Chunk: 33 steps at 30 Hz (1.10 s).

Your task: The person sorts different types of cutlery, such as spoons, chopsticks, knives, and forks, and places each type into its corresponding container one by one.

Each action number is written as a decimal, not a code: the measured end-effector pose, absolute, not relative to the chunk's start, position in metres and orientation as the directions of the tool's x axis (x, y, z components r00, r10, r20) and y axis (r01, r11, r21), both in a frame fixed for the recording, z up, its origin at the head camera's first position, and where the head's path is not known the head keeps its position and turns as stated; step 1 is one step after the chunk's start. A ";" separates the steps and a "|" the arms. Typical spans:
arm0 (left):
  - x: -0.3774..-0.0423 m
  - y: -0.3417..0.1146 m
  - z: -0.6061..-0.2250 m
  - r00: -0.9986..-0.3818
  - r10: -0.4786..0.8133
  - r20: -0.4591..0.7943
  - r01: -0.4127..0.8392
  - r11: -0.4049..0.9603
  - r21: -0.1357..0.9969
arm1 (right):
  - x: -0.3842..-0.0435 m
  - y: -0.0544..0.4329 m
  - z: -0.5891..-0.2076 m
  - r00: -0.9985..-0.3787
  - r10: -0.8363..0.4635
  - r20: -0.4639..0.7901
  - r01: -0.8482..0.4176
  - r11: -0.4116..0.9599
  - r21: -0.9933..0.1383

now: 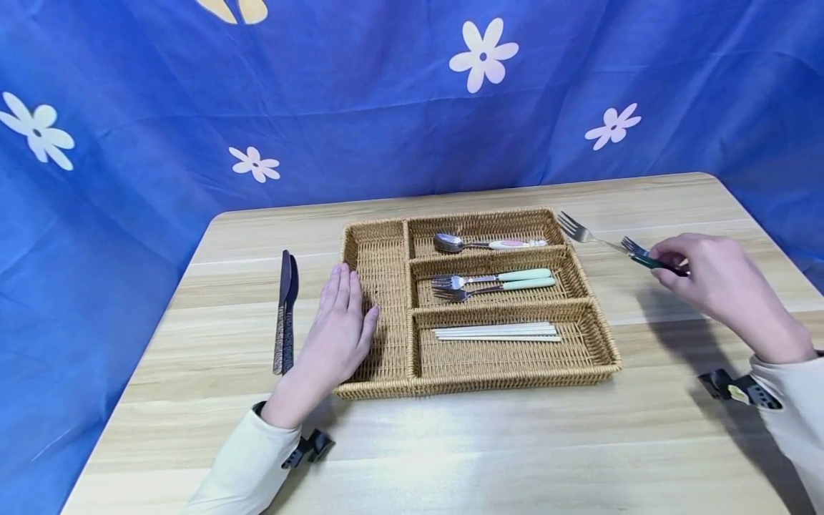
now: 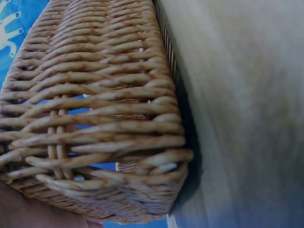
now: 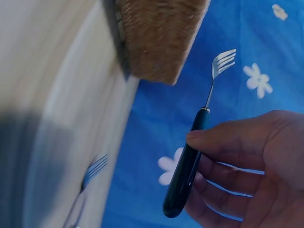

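Observation:
My right hand [image 1: 721,275] holds a fork [image 3: 185,166] by its dark green handle, between thumb and fingers. The fork's tines point toward the back right corner of the wicker tray [image 1: 515,383]. Another fork [image 3: 95,170] lies on the table below that hand, its handle hidden in the head view. At the tray's left side, my left hand [image 1: 337,325] rests along the rim with fingers straight. In the left wrist view the tray's woven outer wall [image 2: 104,109] fills much of the picture, with part of the left hand at the lower left.
In the tray's right compartments lie a spoon [image 1: 448,242], two forks with mint handles [image 1: 524,275] and several pale chopsticks [image 1: 496,330]. Two dark knives [image 1: 287,311] lie on the table left of the tray. Behind the table [image 1: 489,458] hangs a blue flowered cloth [image 1: 360,107].

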<state>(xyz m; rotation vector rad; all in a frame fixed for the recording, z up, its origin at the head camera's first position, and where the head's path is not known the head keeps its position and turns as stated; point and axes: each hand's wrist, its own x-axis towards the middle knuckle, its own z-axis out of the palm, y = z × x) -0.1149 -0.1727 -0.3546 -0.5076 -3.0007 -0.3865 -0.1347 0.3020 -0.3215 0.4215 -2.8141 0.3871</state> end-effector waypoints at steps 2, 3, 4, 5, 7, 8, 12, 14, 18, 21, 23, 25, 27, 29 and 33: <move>-0.115 -0.173 -0.355 -0.941 0.316 0.118 0.336 0.913 0.231 | -0.134 0.295 -0.317 -0.905 -0.274 0.326 -0.351 0.913 -0.206; -0.115 -0.173 -0.355 -0.941 0.318 0.119 0.337 0.913 0.229 | -0.134 0.291 -0.315 -0.897 -0.290 0.334 -0.368 0.908 -0.201; -0.115 -0.173 -0.355 -0.941 0.318 0.120 0.338 0.913 0.228 | -0.135 0.287 -0.313 -0.888 -0.307 0.342 -0.387 0.901 -0.198; -0.115 -0.173 -0.355 -0.940 0.318 0.121 0.338 0.914 0.225 | -0.136 0.283 -0.311 -0.881 -0.323 0.346 -0.404 0.894 -0.194; -0.115 -0.173 -0.354 -0.939 0.320 0.125 0.340 0.915 0.218 | -0.137 0.273 -0.308 -0.870 -0.357 0.342 -0.437 0.877 -0.197; -0.115 -0.173 -0.354 -0.939 0.319 0.124 0.340 0.915 0.218 | -0.138 0.269 -0.307 -0.864 -0.373 0.337 -0.453 0.869 -0.198; -0.115 -0.174 -0.354 -0.941 0.316 0.120 0.336 0.916 0.220 | -0.142 0.248 -0.303 -0.846 -0.436 0.307 -0.505 0.841 -0.195; -0.114 -0.173 -0.354 -0.942 0.316 0.117 0.335 0.916 0.222 | -0.145 0.238 -0.301 -0.835 -0.464 0.295 -0.527 0.829 -0.187; -0.114 -0.172 -0.354 -0.941 0.319 0.114 0.337 0.915 0.222 | -0.147 0.223 -0.302 -0.832 -0.490 0.259 -0.540 0.823 -0.178; -0.114 -0.172 -0.354 -0.940 0.321 0.114 0.339 0.914 0.223 | -0.149 0.213 -0.305 -0.835 -0.498 0.234 -0.540 0.824 -0.170; -0.114 -0.172 -0.353 -0.940 0.322 0.115 0.340 0.913 0.224 | -0.150 0.209 -0.308 -0.832 -0.509 0.218 -0.546 0.822 -0.161; -0.114 -0.172 -0.353 -0.939 0.324 0.117 0.342 0.913 0.222 | -0.152 0.205 -0.310 -0.820 -0.532 0.211 -0.564 0.814 -0.142; -0.114 -0.172 -0.354 -0.939 0.324 0.115 0.342 0.913 0.221 | -0.153 0.201 -0.312 -0.805 -0.557 0.205 -0.585 0.802 -0.120; -0.114 -0.172 -0.354 -0.940 0.323 0.114 0.341 0.914 0.222 | -0.155 0.197 -0.313 -0.791 -0.578 0.200 -0.603 0.792 -0.099; -0.115 -0.172 -0.355 -0.941 0.320 0.110 0.337 0.914 0.226 | -0.159 0.189 -0.314 -0.776 -0.606 0.176 -0.625 0.775 -0.090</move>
